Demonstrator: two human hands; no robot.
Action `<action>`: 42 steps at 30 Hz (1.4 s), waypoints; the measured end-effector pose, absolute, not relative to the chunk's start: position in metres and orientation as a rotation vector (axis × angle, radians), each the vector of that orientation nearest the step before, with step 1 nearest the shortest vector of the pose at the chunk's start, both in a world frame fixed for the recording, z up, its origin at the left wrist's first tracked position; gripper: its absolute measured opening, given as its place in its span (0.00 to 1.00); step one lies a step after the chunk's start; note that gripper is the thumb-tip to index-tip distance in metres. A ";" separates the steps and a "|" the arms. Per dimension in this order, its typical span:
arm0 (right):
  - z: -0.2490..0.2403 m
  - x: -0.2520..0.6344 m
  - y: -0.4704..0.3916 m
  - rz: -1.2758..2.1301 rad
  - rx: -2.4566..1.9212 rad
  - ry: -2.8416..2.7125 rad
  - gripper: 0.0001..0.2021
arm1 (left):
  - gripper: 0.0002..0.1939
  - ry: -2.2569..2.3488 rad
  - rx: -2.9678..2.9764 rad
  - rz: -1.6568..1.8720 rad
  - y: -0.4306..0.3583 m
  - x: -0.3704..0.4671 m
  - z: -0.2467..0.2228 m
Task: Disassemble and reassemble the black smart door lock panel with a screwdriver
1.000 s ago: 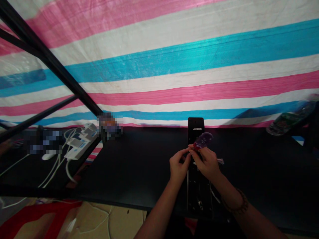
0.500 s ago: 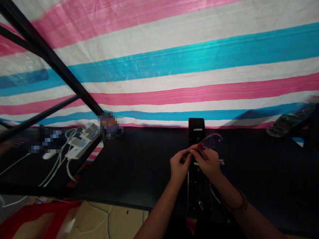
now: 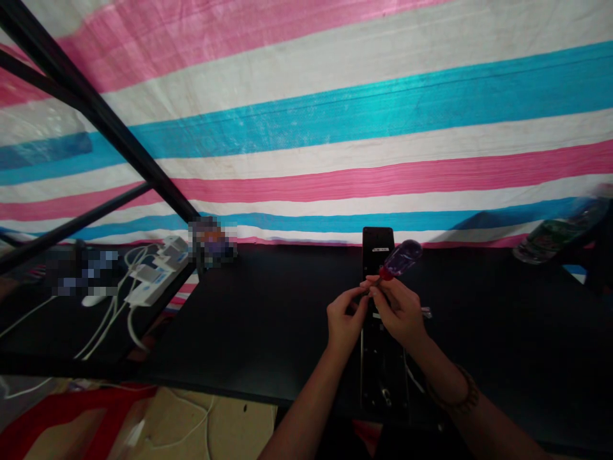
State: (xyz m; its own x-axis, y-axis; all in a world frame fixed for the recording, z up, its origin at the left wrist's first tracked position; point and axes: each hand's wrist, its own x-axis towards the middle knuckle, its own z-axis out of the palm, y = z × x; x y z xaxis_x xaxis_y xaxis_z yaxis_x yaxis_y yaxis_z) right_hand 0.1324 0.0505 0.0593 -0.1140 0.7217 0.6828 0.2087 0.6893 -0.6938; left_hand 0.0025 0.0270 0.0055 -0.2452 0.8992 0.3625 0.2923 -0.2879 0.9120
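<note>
Over a long black slab (image 3: 384, 358) with small screw holes and pale labels, both hands meet at the fingertips. My right hand (image 3: 400, 313) is closed on a screwdriver (image 3: 403, 257) with a clear purple handle and a red collar; the handle points up and to the right. The thumb and fingers of my left hand (image 3: 345, 319) are pinched together by the screwdriver's lower end. What sits between those left fingertips is too small to make out, and the screwdriver's tip is hidden.
The slab lies on a black table (image 3: 268, 319). A power strip (image 3: 156, 275) with white cables and a white mouse (image 3: 96, 297) are at left. A plastic bottle (image 3: 541, 239) leans at right. Behind hangs a striped sheet (image 3: 335, 147); a black metal frame (image 3: 119, 137) slants across the left.
The screwdriver's handle has swung up and left to a steeper tilt, and my right fingers have shifted slightly around it. My left hand stays nearly in place.
</note>
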 end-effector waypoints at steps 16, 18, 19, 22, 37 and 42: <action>0.058 0.134 0.051 0.537 -0.731 -1.706 0.11 | 0.13 1.453 1.510 1.577 0.028 0.003 0.006; 0.060 0.134 0.050 0.483 -0.737 -1.697 0.11 | 0.13 1.446 1.509 1.577 0.027 0.003 0.006; 0.060 0.134 0.050 0.463 -0.743 -1.693 0.11 | 0.13 1.440 1.509 1.575 0.027 0.003 0.007; 0.060 0.136 0.051 0.448 -0.765 -1.684 0.11 | 0.13 1.422 1.501 1.568 0.027 0.002 0.008; 0.054 0.139 0.056 0.587 -0.802 -1.670 0.09 | 0.27 1.199 1.255 1.408 0.032 0.004 -0.001; 0.055 0.138 0.055 0.616 -0.801 -1.656 0.08 | 0.27 1.103 1.156 1.439 0.035 0.007 -0.005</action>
State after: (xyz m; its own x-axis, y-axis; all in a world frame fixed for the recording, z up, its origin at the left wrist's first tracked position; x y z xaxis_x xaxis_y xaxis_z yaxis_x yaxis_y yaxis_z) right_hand 0.1384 0.0555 0.0546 -0.1285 0.7756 0.6180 0.1831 0.6310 -0.7539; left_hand 0.0073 0.0346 -0.0048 -0.1001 0.9868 0.1276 -0.1333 -0.1404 0.9811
